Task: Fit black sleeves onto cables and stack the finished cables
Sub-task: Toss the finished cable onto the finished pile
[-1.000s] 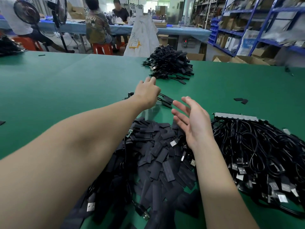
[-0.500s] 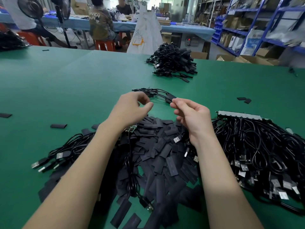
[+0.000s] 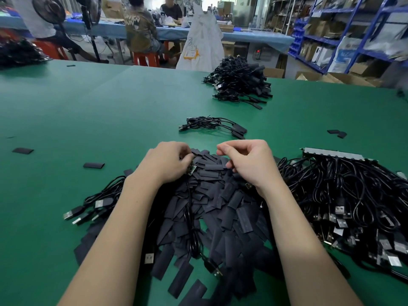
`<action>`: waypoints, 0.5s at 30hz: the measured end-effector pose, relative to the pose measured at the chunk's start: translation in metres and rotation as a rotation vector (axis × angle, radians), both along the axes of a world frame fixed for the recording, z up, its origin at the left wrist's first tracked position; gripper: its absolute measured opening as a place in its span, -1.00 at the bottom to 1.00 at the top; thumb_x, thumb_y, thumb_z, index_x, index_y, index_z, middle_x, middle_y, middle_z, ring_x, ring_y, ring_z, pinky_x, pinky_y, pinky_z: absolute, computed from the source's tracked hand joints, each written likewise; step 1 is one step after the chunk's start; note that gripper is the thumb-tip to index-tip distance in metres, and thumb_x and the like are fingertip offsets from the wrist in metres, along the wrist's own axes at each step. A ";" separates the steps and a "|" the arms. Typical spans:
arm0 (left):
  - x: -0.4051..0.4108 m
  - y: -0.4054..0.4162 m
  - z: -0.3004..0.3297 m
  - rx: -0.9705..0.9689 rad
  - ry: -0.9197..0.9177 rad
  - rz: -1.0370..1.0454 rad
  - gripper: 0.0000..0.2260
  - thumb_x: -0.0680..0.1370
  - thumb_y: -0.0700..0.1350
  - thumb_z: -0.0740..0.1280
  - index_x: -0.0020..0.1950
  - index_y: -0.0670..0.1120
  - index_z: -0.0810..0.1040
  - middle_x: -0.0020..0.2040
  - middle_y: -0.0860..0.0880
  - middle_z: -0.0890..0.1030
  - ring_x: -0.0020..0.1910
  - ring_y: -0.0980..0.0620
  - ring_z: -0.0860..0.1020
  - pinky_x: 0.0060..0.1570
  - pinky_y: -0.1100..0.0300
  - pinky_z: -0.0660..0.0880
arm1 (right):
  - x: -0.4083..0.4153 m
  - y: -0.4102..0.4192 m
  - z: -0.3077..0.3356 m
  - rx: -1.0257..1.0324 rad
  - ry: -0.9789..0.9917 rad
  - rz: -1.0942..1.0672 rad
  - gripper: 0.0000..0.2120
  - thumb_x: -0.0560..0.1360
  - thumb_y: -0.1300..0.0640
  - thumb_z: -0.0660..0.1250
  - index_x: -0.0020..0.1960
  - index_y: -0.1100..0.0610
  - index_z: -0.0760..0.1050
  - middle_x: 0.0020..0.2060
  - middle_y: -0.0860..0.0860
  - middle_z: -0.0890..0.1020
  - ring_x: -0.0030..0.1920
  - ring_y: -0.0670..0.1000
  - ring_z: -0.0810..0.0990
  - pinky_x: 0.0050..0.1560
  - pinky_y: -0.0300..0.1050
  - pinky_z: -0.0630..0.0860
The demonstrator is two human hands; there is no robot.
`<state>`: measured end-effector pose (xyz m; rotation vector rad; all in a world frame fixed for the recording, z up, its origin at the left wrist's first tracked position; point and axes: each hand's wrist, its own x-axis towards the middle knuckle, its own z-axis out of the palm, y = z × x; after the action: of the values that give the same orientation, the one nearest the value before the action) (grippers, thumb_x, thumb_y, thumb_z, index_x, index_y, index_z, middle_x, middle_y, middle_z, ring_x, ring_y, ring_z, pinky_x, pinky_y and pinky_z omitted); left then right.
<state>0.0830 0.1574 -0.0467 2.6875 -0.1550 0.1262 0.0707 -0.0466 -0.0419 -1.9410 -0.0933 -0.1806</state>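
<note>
Both hands sit at the 12 o'clock edge of the sleeve pile (image 3: 212, 202); the left hand (image 3: 164, 165) curls round a small green board (image 3: 190, 170) on a cable (image 3: 191, 219) that trails back toward 6 o'clock; the right hand (image 3: 247, 163) has its fingers curled and thumb tip on forefinger, but whether it pinches a sleeve I cannot tell. My judgement: the step is picking one sleeve and sliding it over the board; it goes best if the sleeve is squeezed open at its mouth, lined up with the board's long axis, and pushed on straight so corners do not snag. A small finished stack (image 3: 213, 127) lies at 12 o'clock, a larger heap (image 3: 239, 81) at 1 o'clock; bare cables (image 3: 348, 202) lie at 3 o'clock. Pale lettering on a seated person's jacket (image 3: 138, 29) is too blurred to read.
</note>
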 end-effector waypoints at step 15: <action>-0.001 0.000 0.010 -0.108 -0.296 0.030 -0.58 0.64 0.11 0.25 -0.38 -0.04 0.38 -0.42 0.02 0.46 -0.28 -0.10 0.44 -0.32 0.10 0.24 | -0.014 0.042 0.002 -0.010 0.190 0.142 -0.91 0.37 0.07 0.61 -0.17 0.00 0.72 -0.29 -0.12 0.74 -0.23 -0.20 0.68 -0.16 -0.32 0.52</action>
<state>0.0819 0.1569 -0.0372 2.5501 -0.1919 0.5276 0.0570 -0.0048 -0.0398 -1.9432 -0.1052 0.0989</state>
